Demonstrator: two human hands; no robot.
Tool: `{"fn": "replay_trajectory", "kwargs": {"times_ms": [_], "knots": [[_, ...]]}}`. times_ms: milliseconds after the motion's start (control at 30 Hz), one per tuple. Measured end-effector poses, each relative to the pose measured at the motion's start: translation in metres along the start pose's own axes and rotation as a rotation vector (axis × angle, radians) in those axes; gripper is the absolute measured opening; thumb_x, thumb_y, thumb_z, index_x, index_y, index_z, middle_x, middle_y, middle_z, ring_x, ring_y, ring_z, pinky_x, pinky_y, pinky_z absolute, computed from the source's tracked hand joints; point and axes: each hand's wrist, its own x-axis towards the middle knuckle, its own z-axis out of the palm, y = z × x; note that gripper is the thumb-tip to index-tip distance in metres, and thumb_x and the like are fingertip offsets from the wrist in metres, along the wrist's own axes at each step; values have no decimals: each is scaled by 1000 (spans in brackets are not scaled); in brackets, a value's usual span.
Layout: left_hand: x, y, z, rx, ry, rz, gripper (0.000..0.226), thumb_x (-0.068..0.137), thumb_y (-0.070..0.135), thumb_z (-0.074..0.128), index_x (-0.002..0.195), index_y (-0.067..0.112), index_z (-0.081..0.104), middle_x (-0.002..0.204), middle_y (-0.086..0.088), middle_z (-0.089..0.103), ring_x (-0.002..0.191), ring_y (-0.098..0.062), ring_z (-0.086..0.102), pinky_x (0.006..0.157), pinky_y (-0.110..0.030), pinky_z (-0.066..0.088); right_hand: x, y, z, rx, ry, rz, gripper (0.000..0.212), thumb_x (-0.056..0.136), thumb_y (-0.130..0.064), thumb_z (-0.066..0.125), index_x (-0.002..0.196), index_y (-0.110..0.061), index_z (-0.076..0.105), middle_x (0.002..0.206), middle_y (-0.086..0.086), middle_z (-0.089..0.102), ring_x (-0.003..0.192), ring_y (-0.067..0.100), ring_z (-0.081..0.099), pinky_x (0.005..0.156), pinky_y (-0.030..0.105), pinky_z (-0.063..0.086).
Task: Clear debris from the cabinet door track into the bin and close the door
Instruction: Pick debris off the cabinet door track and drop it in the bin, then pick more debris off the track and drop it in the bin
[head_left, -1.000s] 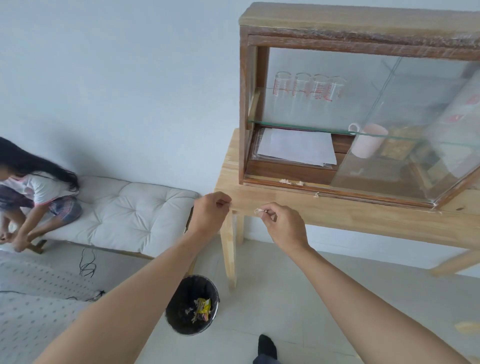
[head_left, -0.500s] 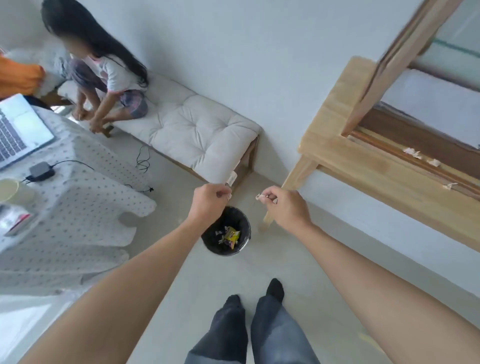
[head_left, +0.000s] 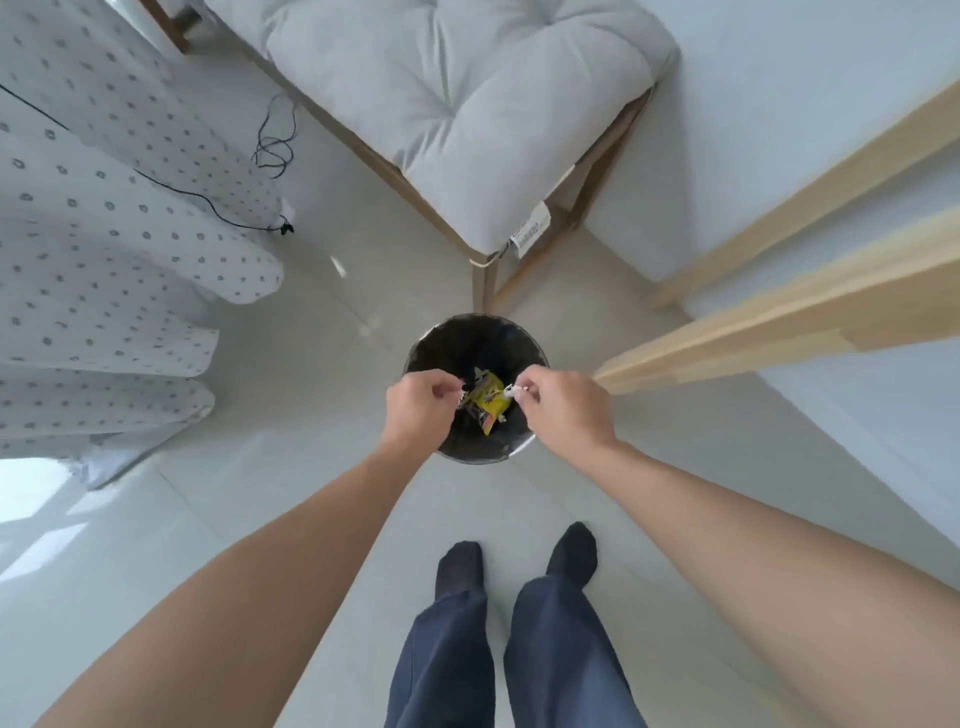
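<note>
Bin (head_left: 422, 347): we look straight down into a round black bin on the pale tiled floor (head_left: 291, 519), just in front of our feet and near the front corner leg of the cushioned seat.
Bin contents: a crumpled yellow wrapper (head_left: 485, 397) with dark print; we cannot read its writing.
Left hand (head_left: 418, 402): over the left part of the bin mouth, fingers (head_left: 451, 383) curled narrow, tips pinched together on a small pale scrap; the scrap is too small for us to make out.
Right hand (head_left: 569, 405): over the right part of the bin mouth, fingers pinched narrow on a small white piece of debris (head_left: 511, 391), which hangs above the wrapper.
Hands, relation: apart, the bin opening showing between them.
Cushioned seat (head_left: 457, 98): grey tufted cushion on a wooden frame, beyond the bin; a white tag (head_left: 530, 229) hangs at its front corner, print too blurred for us to read.
Bench (head_left: 779, 317): light wood legs and rail enter from the right edge; one leg ends just right of the bin.
Spotted cloth (head_left: 104, 249): white with small grey marks, draped along the left edge, a black cable (head_left: 270, 150) lying on the floor beside it.
Legs: ours, in dark blue trousers and dark socks (head_left: 460, 566), at the bottom edge.
</note>
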Motion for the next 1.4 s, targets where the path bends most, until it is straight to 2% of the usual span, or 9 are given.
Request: {"fn": "replay_trajectory", "kwargs": {"times_ms": [100, 233, 367, 567, 800, 967, 1067, 1300, 1400], "knots": [[47, -42, 48, 17, -11, 7, 18, 95, 12, 67, 90, 24, 79, 77, 20, 67, 74, 0, 61, 67, -11, 44, 39, 26, 66, -25, -102, 2, 21, 103, -30, 60, 118, -29, 74, 105, 3, 82, 99, 34, 74, 81, 42, 60], [88, -79, 84, 99, -121, -1, 23, 102, 19, 57, 114, 19, 77, 107, 0, 75, 101, -20, 67, 85, -24, 45, 61, 54, 113, 20, -322, 34, 65, 95, -23, 65, 157, -32, 45, 121, 1, 78, 117, 33, 69, 95, 48, 58], [78, -80, 71, 147, -184, -14, 38, 103, 27, 57, 139, 16, 62, 131, -6, 67, 118, -29, 63, 93, -32, 48, 43, 55, 105, 48, -332, 46, 60, 97, -32, 64, 154, -31, 45, 110, -10, 79, 110, 25, 70, 90, 47, 58], [22, -30, -7, 319, -229, 68, 57, 101, 37, 58, 153, 17, 45, 147, -9, 57, 131, -33, 54, 107, -43, 46, -4, 13, 15, 107, -269, 87, 62, 97, -44, 61, 156, -29, 46, 111, -17, 77, 109, 19, 69, 92, 45, 57], [-76, 84, -116, 325, -178, 220, 60, 98, 47, 55, 150, 21, 44, 145, -3, 56, 128, -26, 53, 102, -41, 46, -84, -55, -144, 119, -93, 92, 59, 97, -58, 59, 151, -35, 52, 136, -13, 71, 125, 19, 66, 96, 40, 49], [-156, 168, -175, 282, -107, 333, 61, 96, 49, 54, 148, 19, 44, 149, -3, 51, 134, -25, 47, 101, -38, 40, -160, -96, -236, 108, 8, 71, 65, 98, -58, 58, 156, -28, 49, 160, -4, 54, 146, 20, 51, 115, 43, 45], [-198, 213, -201, 265, -81, 433, 66, 95, 51, 53, 152, 21, 38, 153, -1, 45, 139, -24, 43, 107, -45, 39, -201, -112, -276, 156, 136, 49, 65, 98, -57, 59, 155, -27, 50, 164, -5, 49, 150, 19, 46, 119, 43, 41], [-274, 302, -228, 353, -68, 751, 77, 100, 52, 52, 162, 18, 22, 170, -3, 18, 156, -20, 9, 122, -46, 21, -294, -112, -349, 196, 386, 41, 64, 98, -58, 58, 154, -27, 51, 163, -6, 49, 151, 18, 42, 119, 41, 39], [-298, 346, -225, 399, -64, 883, 77, 101, 51, 52, 162, 18, 20, 171, -3, 13, 157, -20, 4, 124, -45, 18, -329, -90, -378, 226, 478, 82, 64, 98, -56, 59, 154, -25, 51, 163, -5, 49, 151, 20, 42, 119, 43, 41]]}}
